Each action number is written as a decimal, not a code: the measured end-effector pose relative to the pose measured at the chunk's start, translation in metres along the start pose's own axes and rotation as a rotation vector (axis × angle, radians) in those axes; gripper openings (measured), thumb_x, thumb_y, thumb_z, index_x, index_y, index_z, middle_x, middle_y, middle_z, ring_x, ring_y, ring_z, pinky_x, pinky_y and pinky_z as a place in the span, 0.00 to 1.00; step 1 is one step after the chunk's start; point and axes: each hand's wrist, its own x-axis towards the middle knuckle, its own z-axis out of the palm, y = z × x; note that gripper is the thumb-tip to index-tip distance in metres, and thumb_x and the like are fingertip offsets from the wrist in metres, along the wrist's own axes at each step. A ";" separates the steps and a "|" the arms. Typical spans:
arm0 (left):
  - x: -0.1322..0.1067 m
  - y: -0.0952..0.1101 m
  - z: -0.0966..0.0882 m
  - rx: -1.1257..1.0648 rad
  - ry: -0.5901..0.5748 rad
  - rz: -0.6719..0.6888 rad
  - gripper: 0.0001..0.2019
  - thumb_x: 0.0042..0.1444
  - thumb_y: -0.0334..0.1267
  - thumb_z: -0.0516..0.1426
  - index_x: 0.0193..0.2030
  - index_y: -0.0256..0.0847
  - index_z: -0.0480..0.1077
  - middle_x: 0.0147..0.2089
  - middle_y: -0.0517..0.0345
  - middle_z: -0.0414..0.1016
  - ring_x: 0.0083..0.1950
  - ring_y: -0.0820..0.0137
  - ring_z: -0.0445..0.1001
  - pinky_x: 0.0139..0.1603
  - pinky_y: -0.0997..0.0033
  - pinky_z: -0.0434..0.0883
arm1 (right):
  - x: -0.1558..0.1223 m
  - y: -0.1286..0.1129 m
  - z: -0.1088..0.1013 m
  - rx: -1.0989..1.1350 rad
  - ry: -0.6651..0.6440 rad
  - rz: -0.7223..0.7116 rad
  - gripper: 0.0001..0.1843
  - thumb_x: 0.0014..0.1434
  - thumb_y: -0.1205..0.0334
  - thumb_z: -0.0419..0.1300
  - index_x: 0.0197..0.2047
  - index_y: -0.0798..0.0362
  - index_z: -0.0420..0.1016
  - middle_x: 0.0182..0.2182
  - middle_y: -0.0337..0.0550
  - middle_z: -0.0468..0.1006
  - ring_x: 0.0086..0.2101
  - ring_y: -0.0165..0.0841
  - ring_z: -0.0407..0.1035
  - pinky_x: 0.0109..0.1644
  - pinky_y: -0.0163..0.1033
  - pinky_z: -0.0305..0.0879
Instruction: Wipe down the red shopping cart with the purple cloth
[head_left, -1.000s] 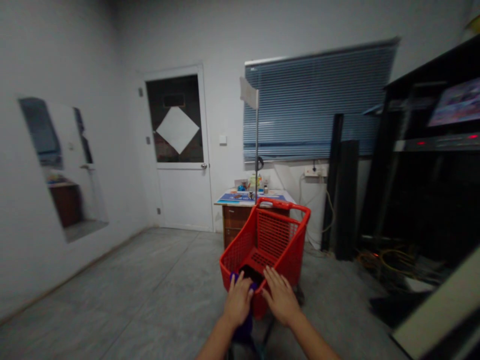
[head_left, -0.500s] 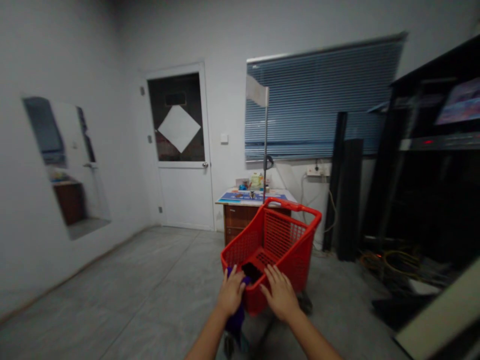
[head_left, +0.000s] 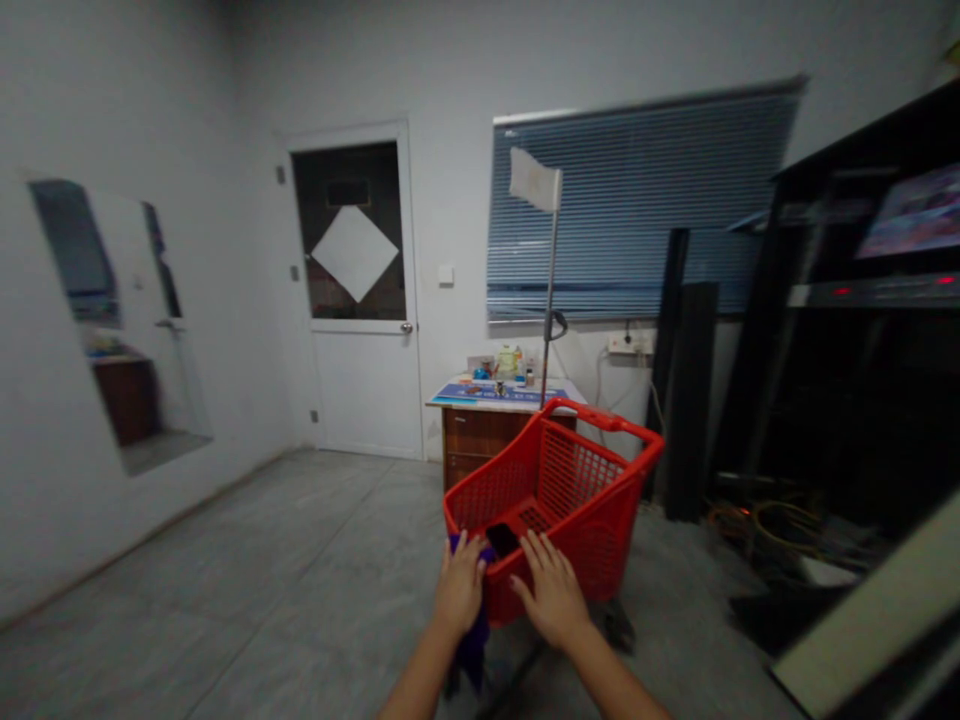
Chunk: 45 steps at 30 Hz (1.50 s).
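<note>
A red plastic shopping cart stands before me, its low front rim toward my body. My left hand lies over that rim, fingers stretched, touching a purple cloth that drapes down outside the cart. On the same rim, farther right, my right hand rests with straight fingers and the thumb apart. A small black flat object lies inside the basket between my hands. From the cart's far end rises a thin pole carrying a white flag.
Behind the cart is a brown drawer desk with several small items on top. A white door and a wall mirror are to the left. On the right stand a dark rack, black panels and coiled cables.
The cart's far end and its flagpole have swung slightly to the right. Both hands stay on the front rim. The camera view has shifted a little.
</note>
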 end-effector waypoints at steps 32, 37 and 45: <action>0.001 0.012 0.007 0.110 0.048 0.090 0.21 0.64 0.33 0.45 0.62 0.43 0.63 0.63 0.54 0.69 0.67 0.61 0.61 0.70 0.45 0.49 | 0.008 0.028 -0.013 -0.027 0.011 0.008 0.42 0.62 0.36 0.42 0.70 0.57 0.50 0.69 0.40 0.44 0.68 0.42 0.34 0.70 0.45 0.35; -0.005 0.007 0.006 0.203 0.126 0.071 0.21 0.65 0.31 0.43 0.61 0.40 0.64 0.62 0.53 0.70 0.66 0.61 0.62 0.69 0.44 0.51 | 0.006 0.022 -0.009 -0.045 -0.007 0.031 0.43 0.62 0.36 0.41 0.70 0.58 0.46 0.70 0.38 0.41 0.68 0.42 0.32 0.70 0.44 0.33; 0.012 0.029 0.010 0.238 0.181 0.172 0.19 0.66 0.33 0.43 0.60 0.40 0.66 0.57 0.51 0.74 0.61 0.62 0.68 0.69 0.44 0.53 | -0.001 0.010 -0.014 -0.029 -0.030 0.001 0.42 0.62 0.36 0.41 0.70 0.55 0.47 0.70 0.37 0.40 0.68 0.41 0.32 0.70 0.46 0.32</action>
